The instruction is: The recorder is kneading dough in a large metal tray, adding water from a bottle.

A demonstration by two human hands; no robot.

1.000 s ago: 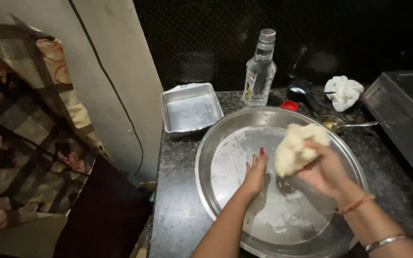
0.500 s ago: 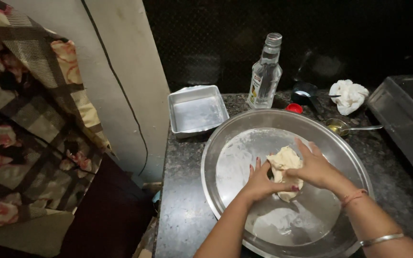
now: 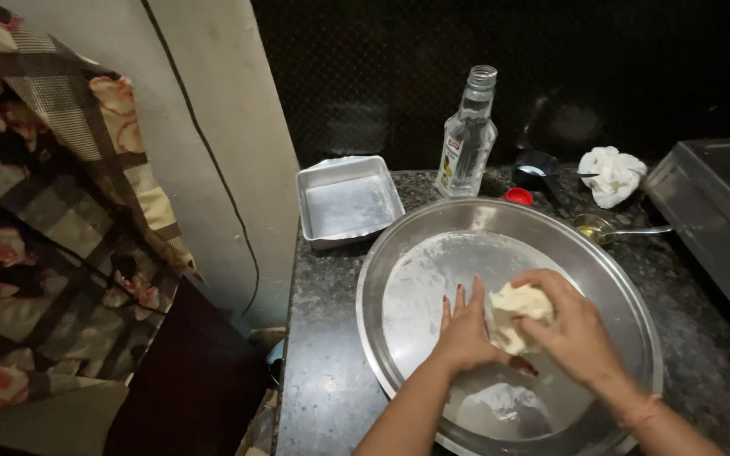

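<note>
On the floured steel tray (image 3: pixel 399 253) — dough (image 3: pixel 517 314) between left hand (image 3: pixel 465 333) and right hand (image 3: pixel 574 325).

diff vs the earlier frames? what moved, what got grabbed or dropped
The dough came down from the right hand's raised grip at the far right of the round metal tray to its middle. The left hand, which was flat on the tray, closed in against the dough; both hands now press it. Nothing was let go. The bottle, square tin, cloth and spoon stayed put.
</note>
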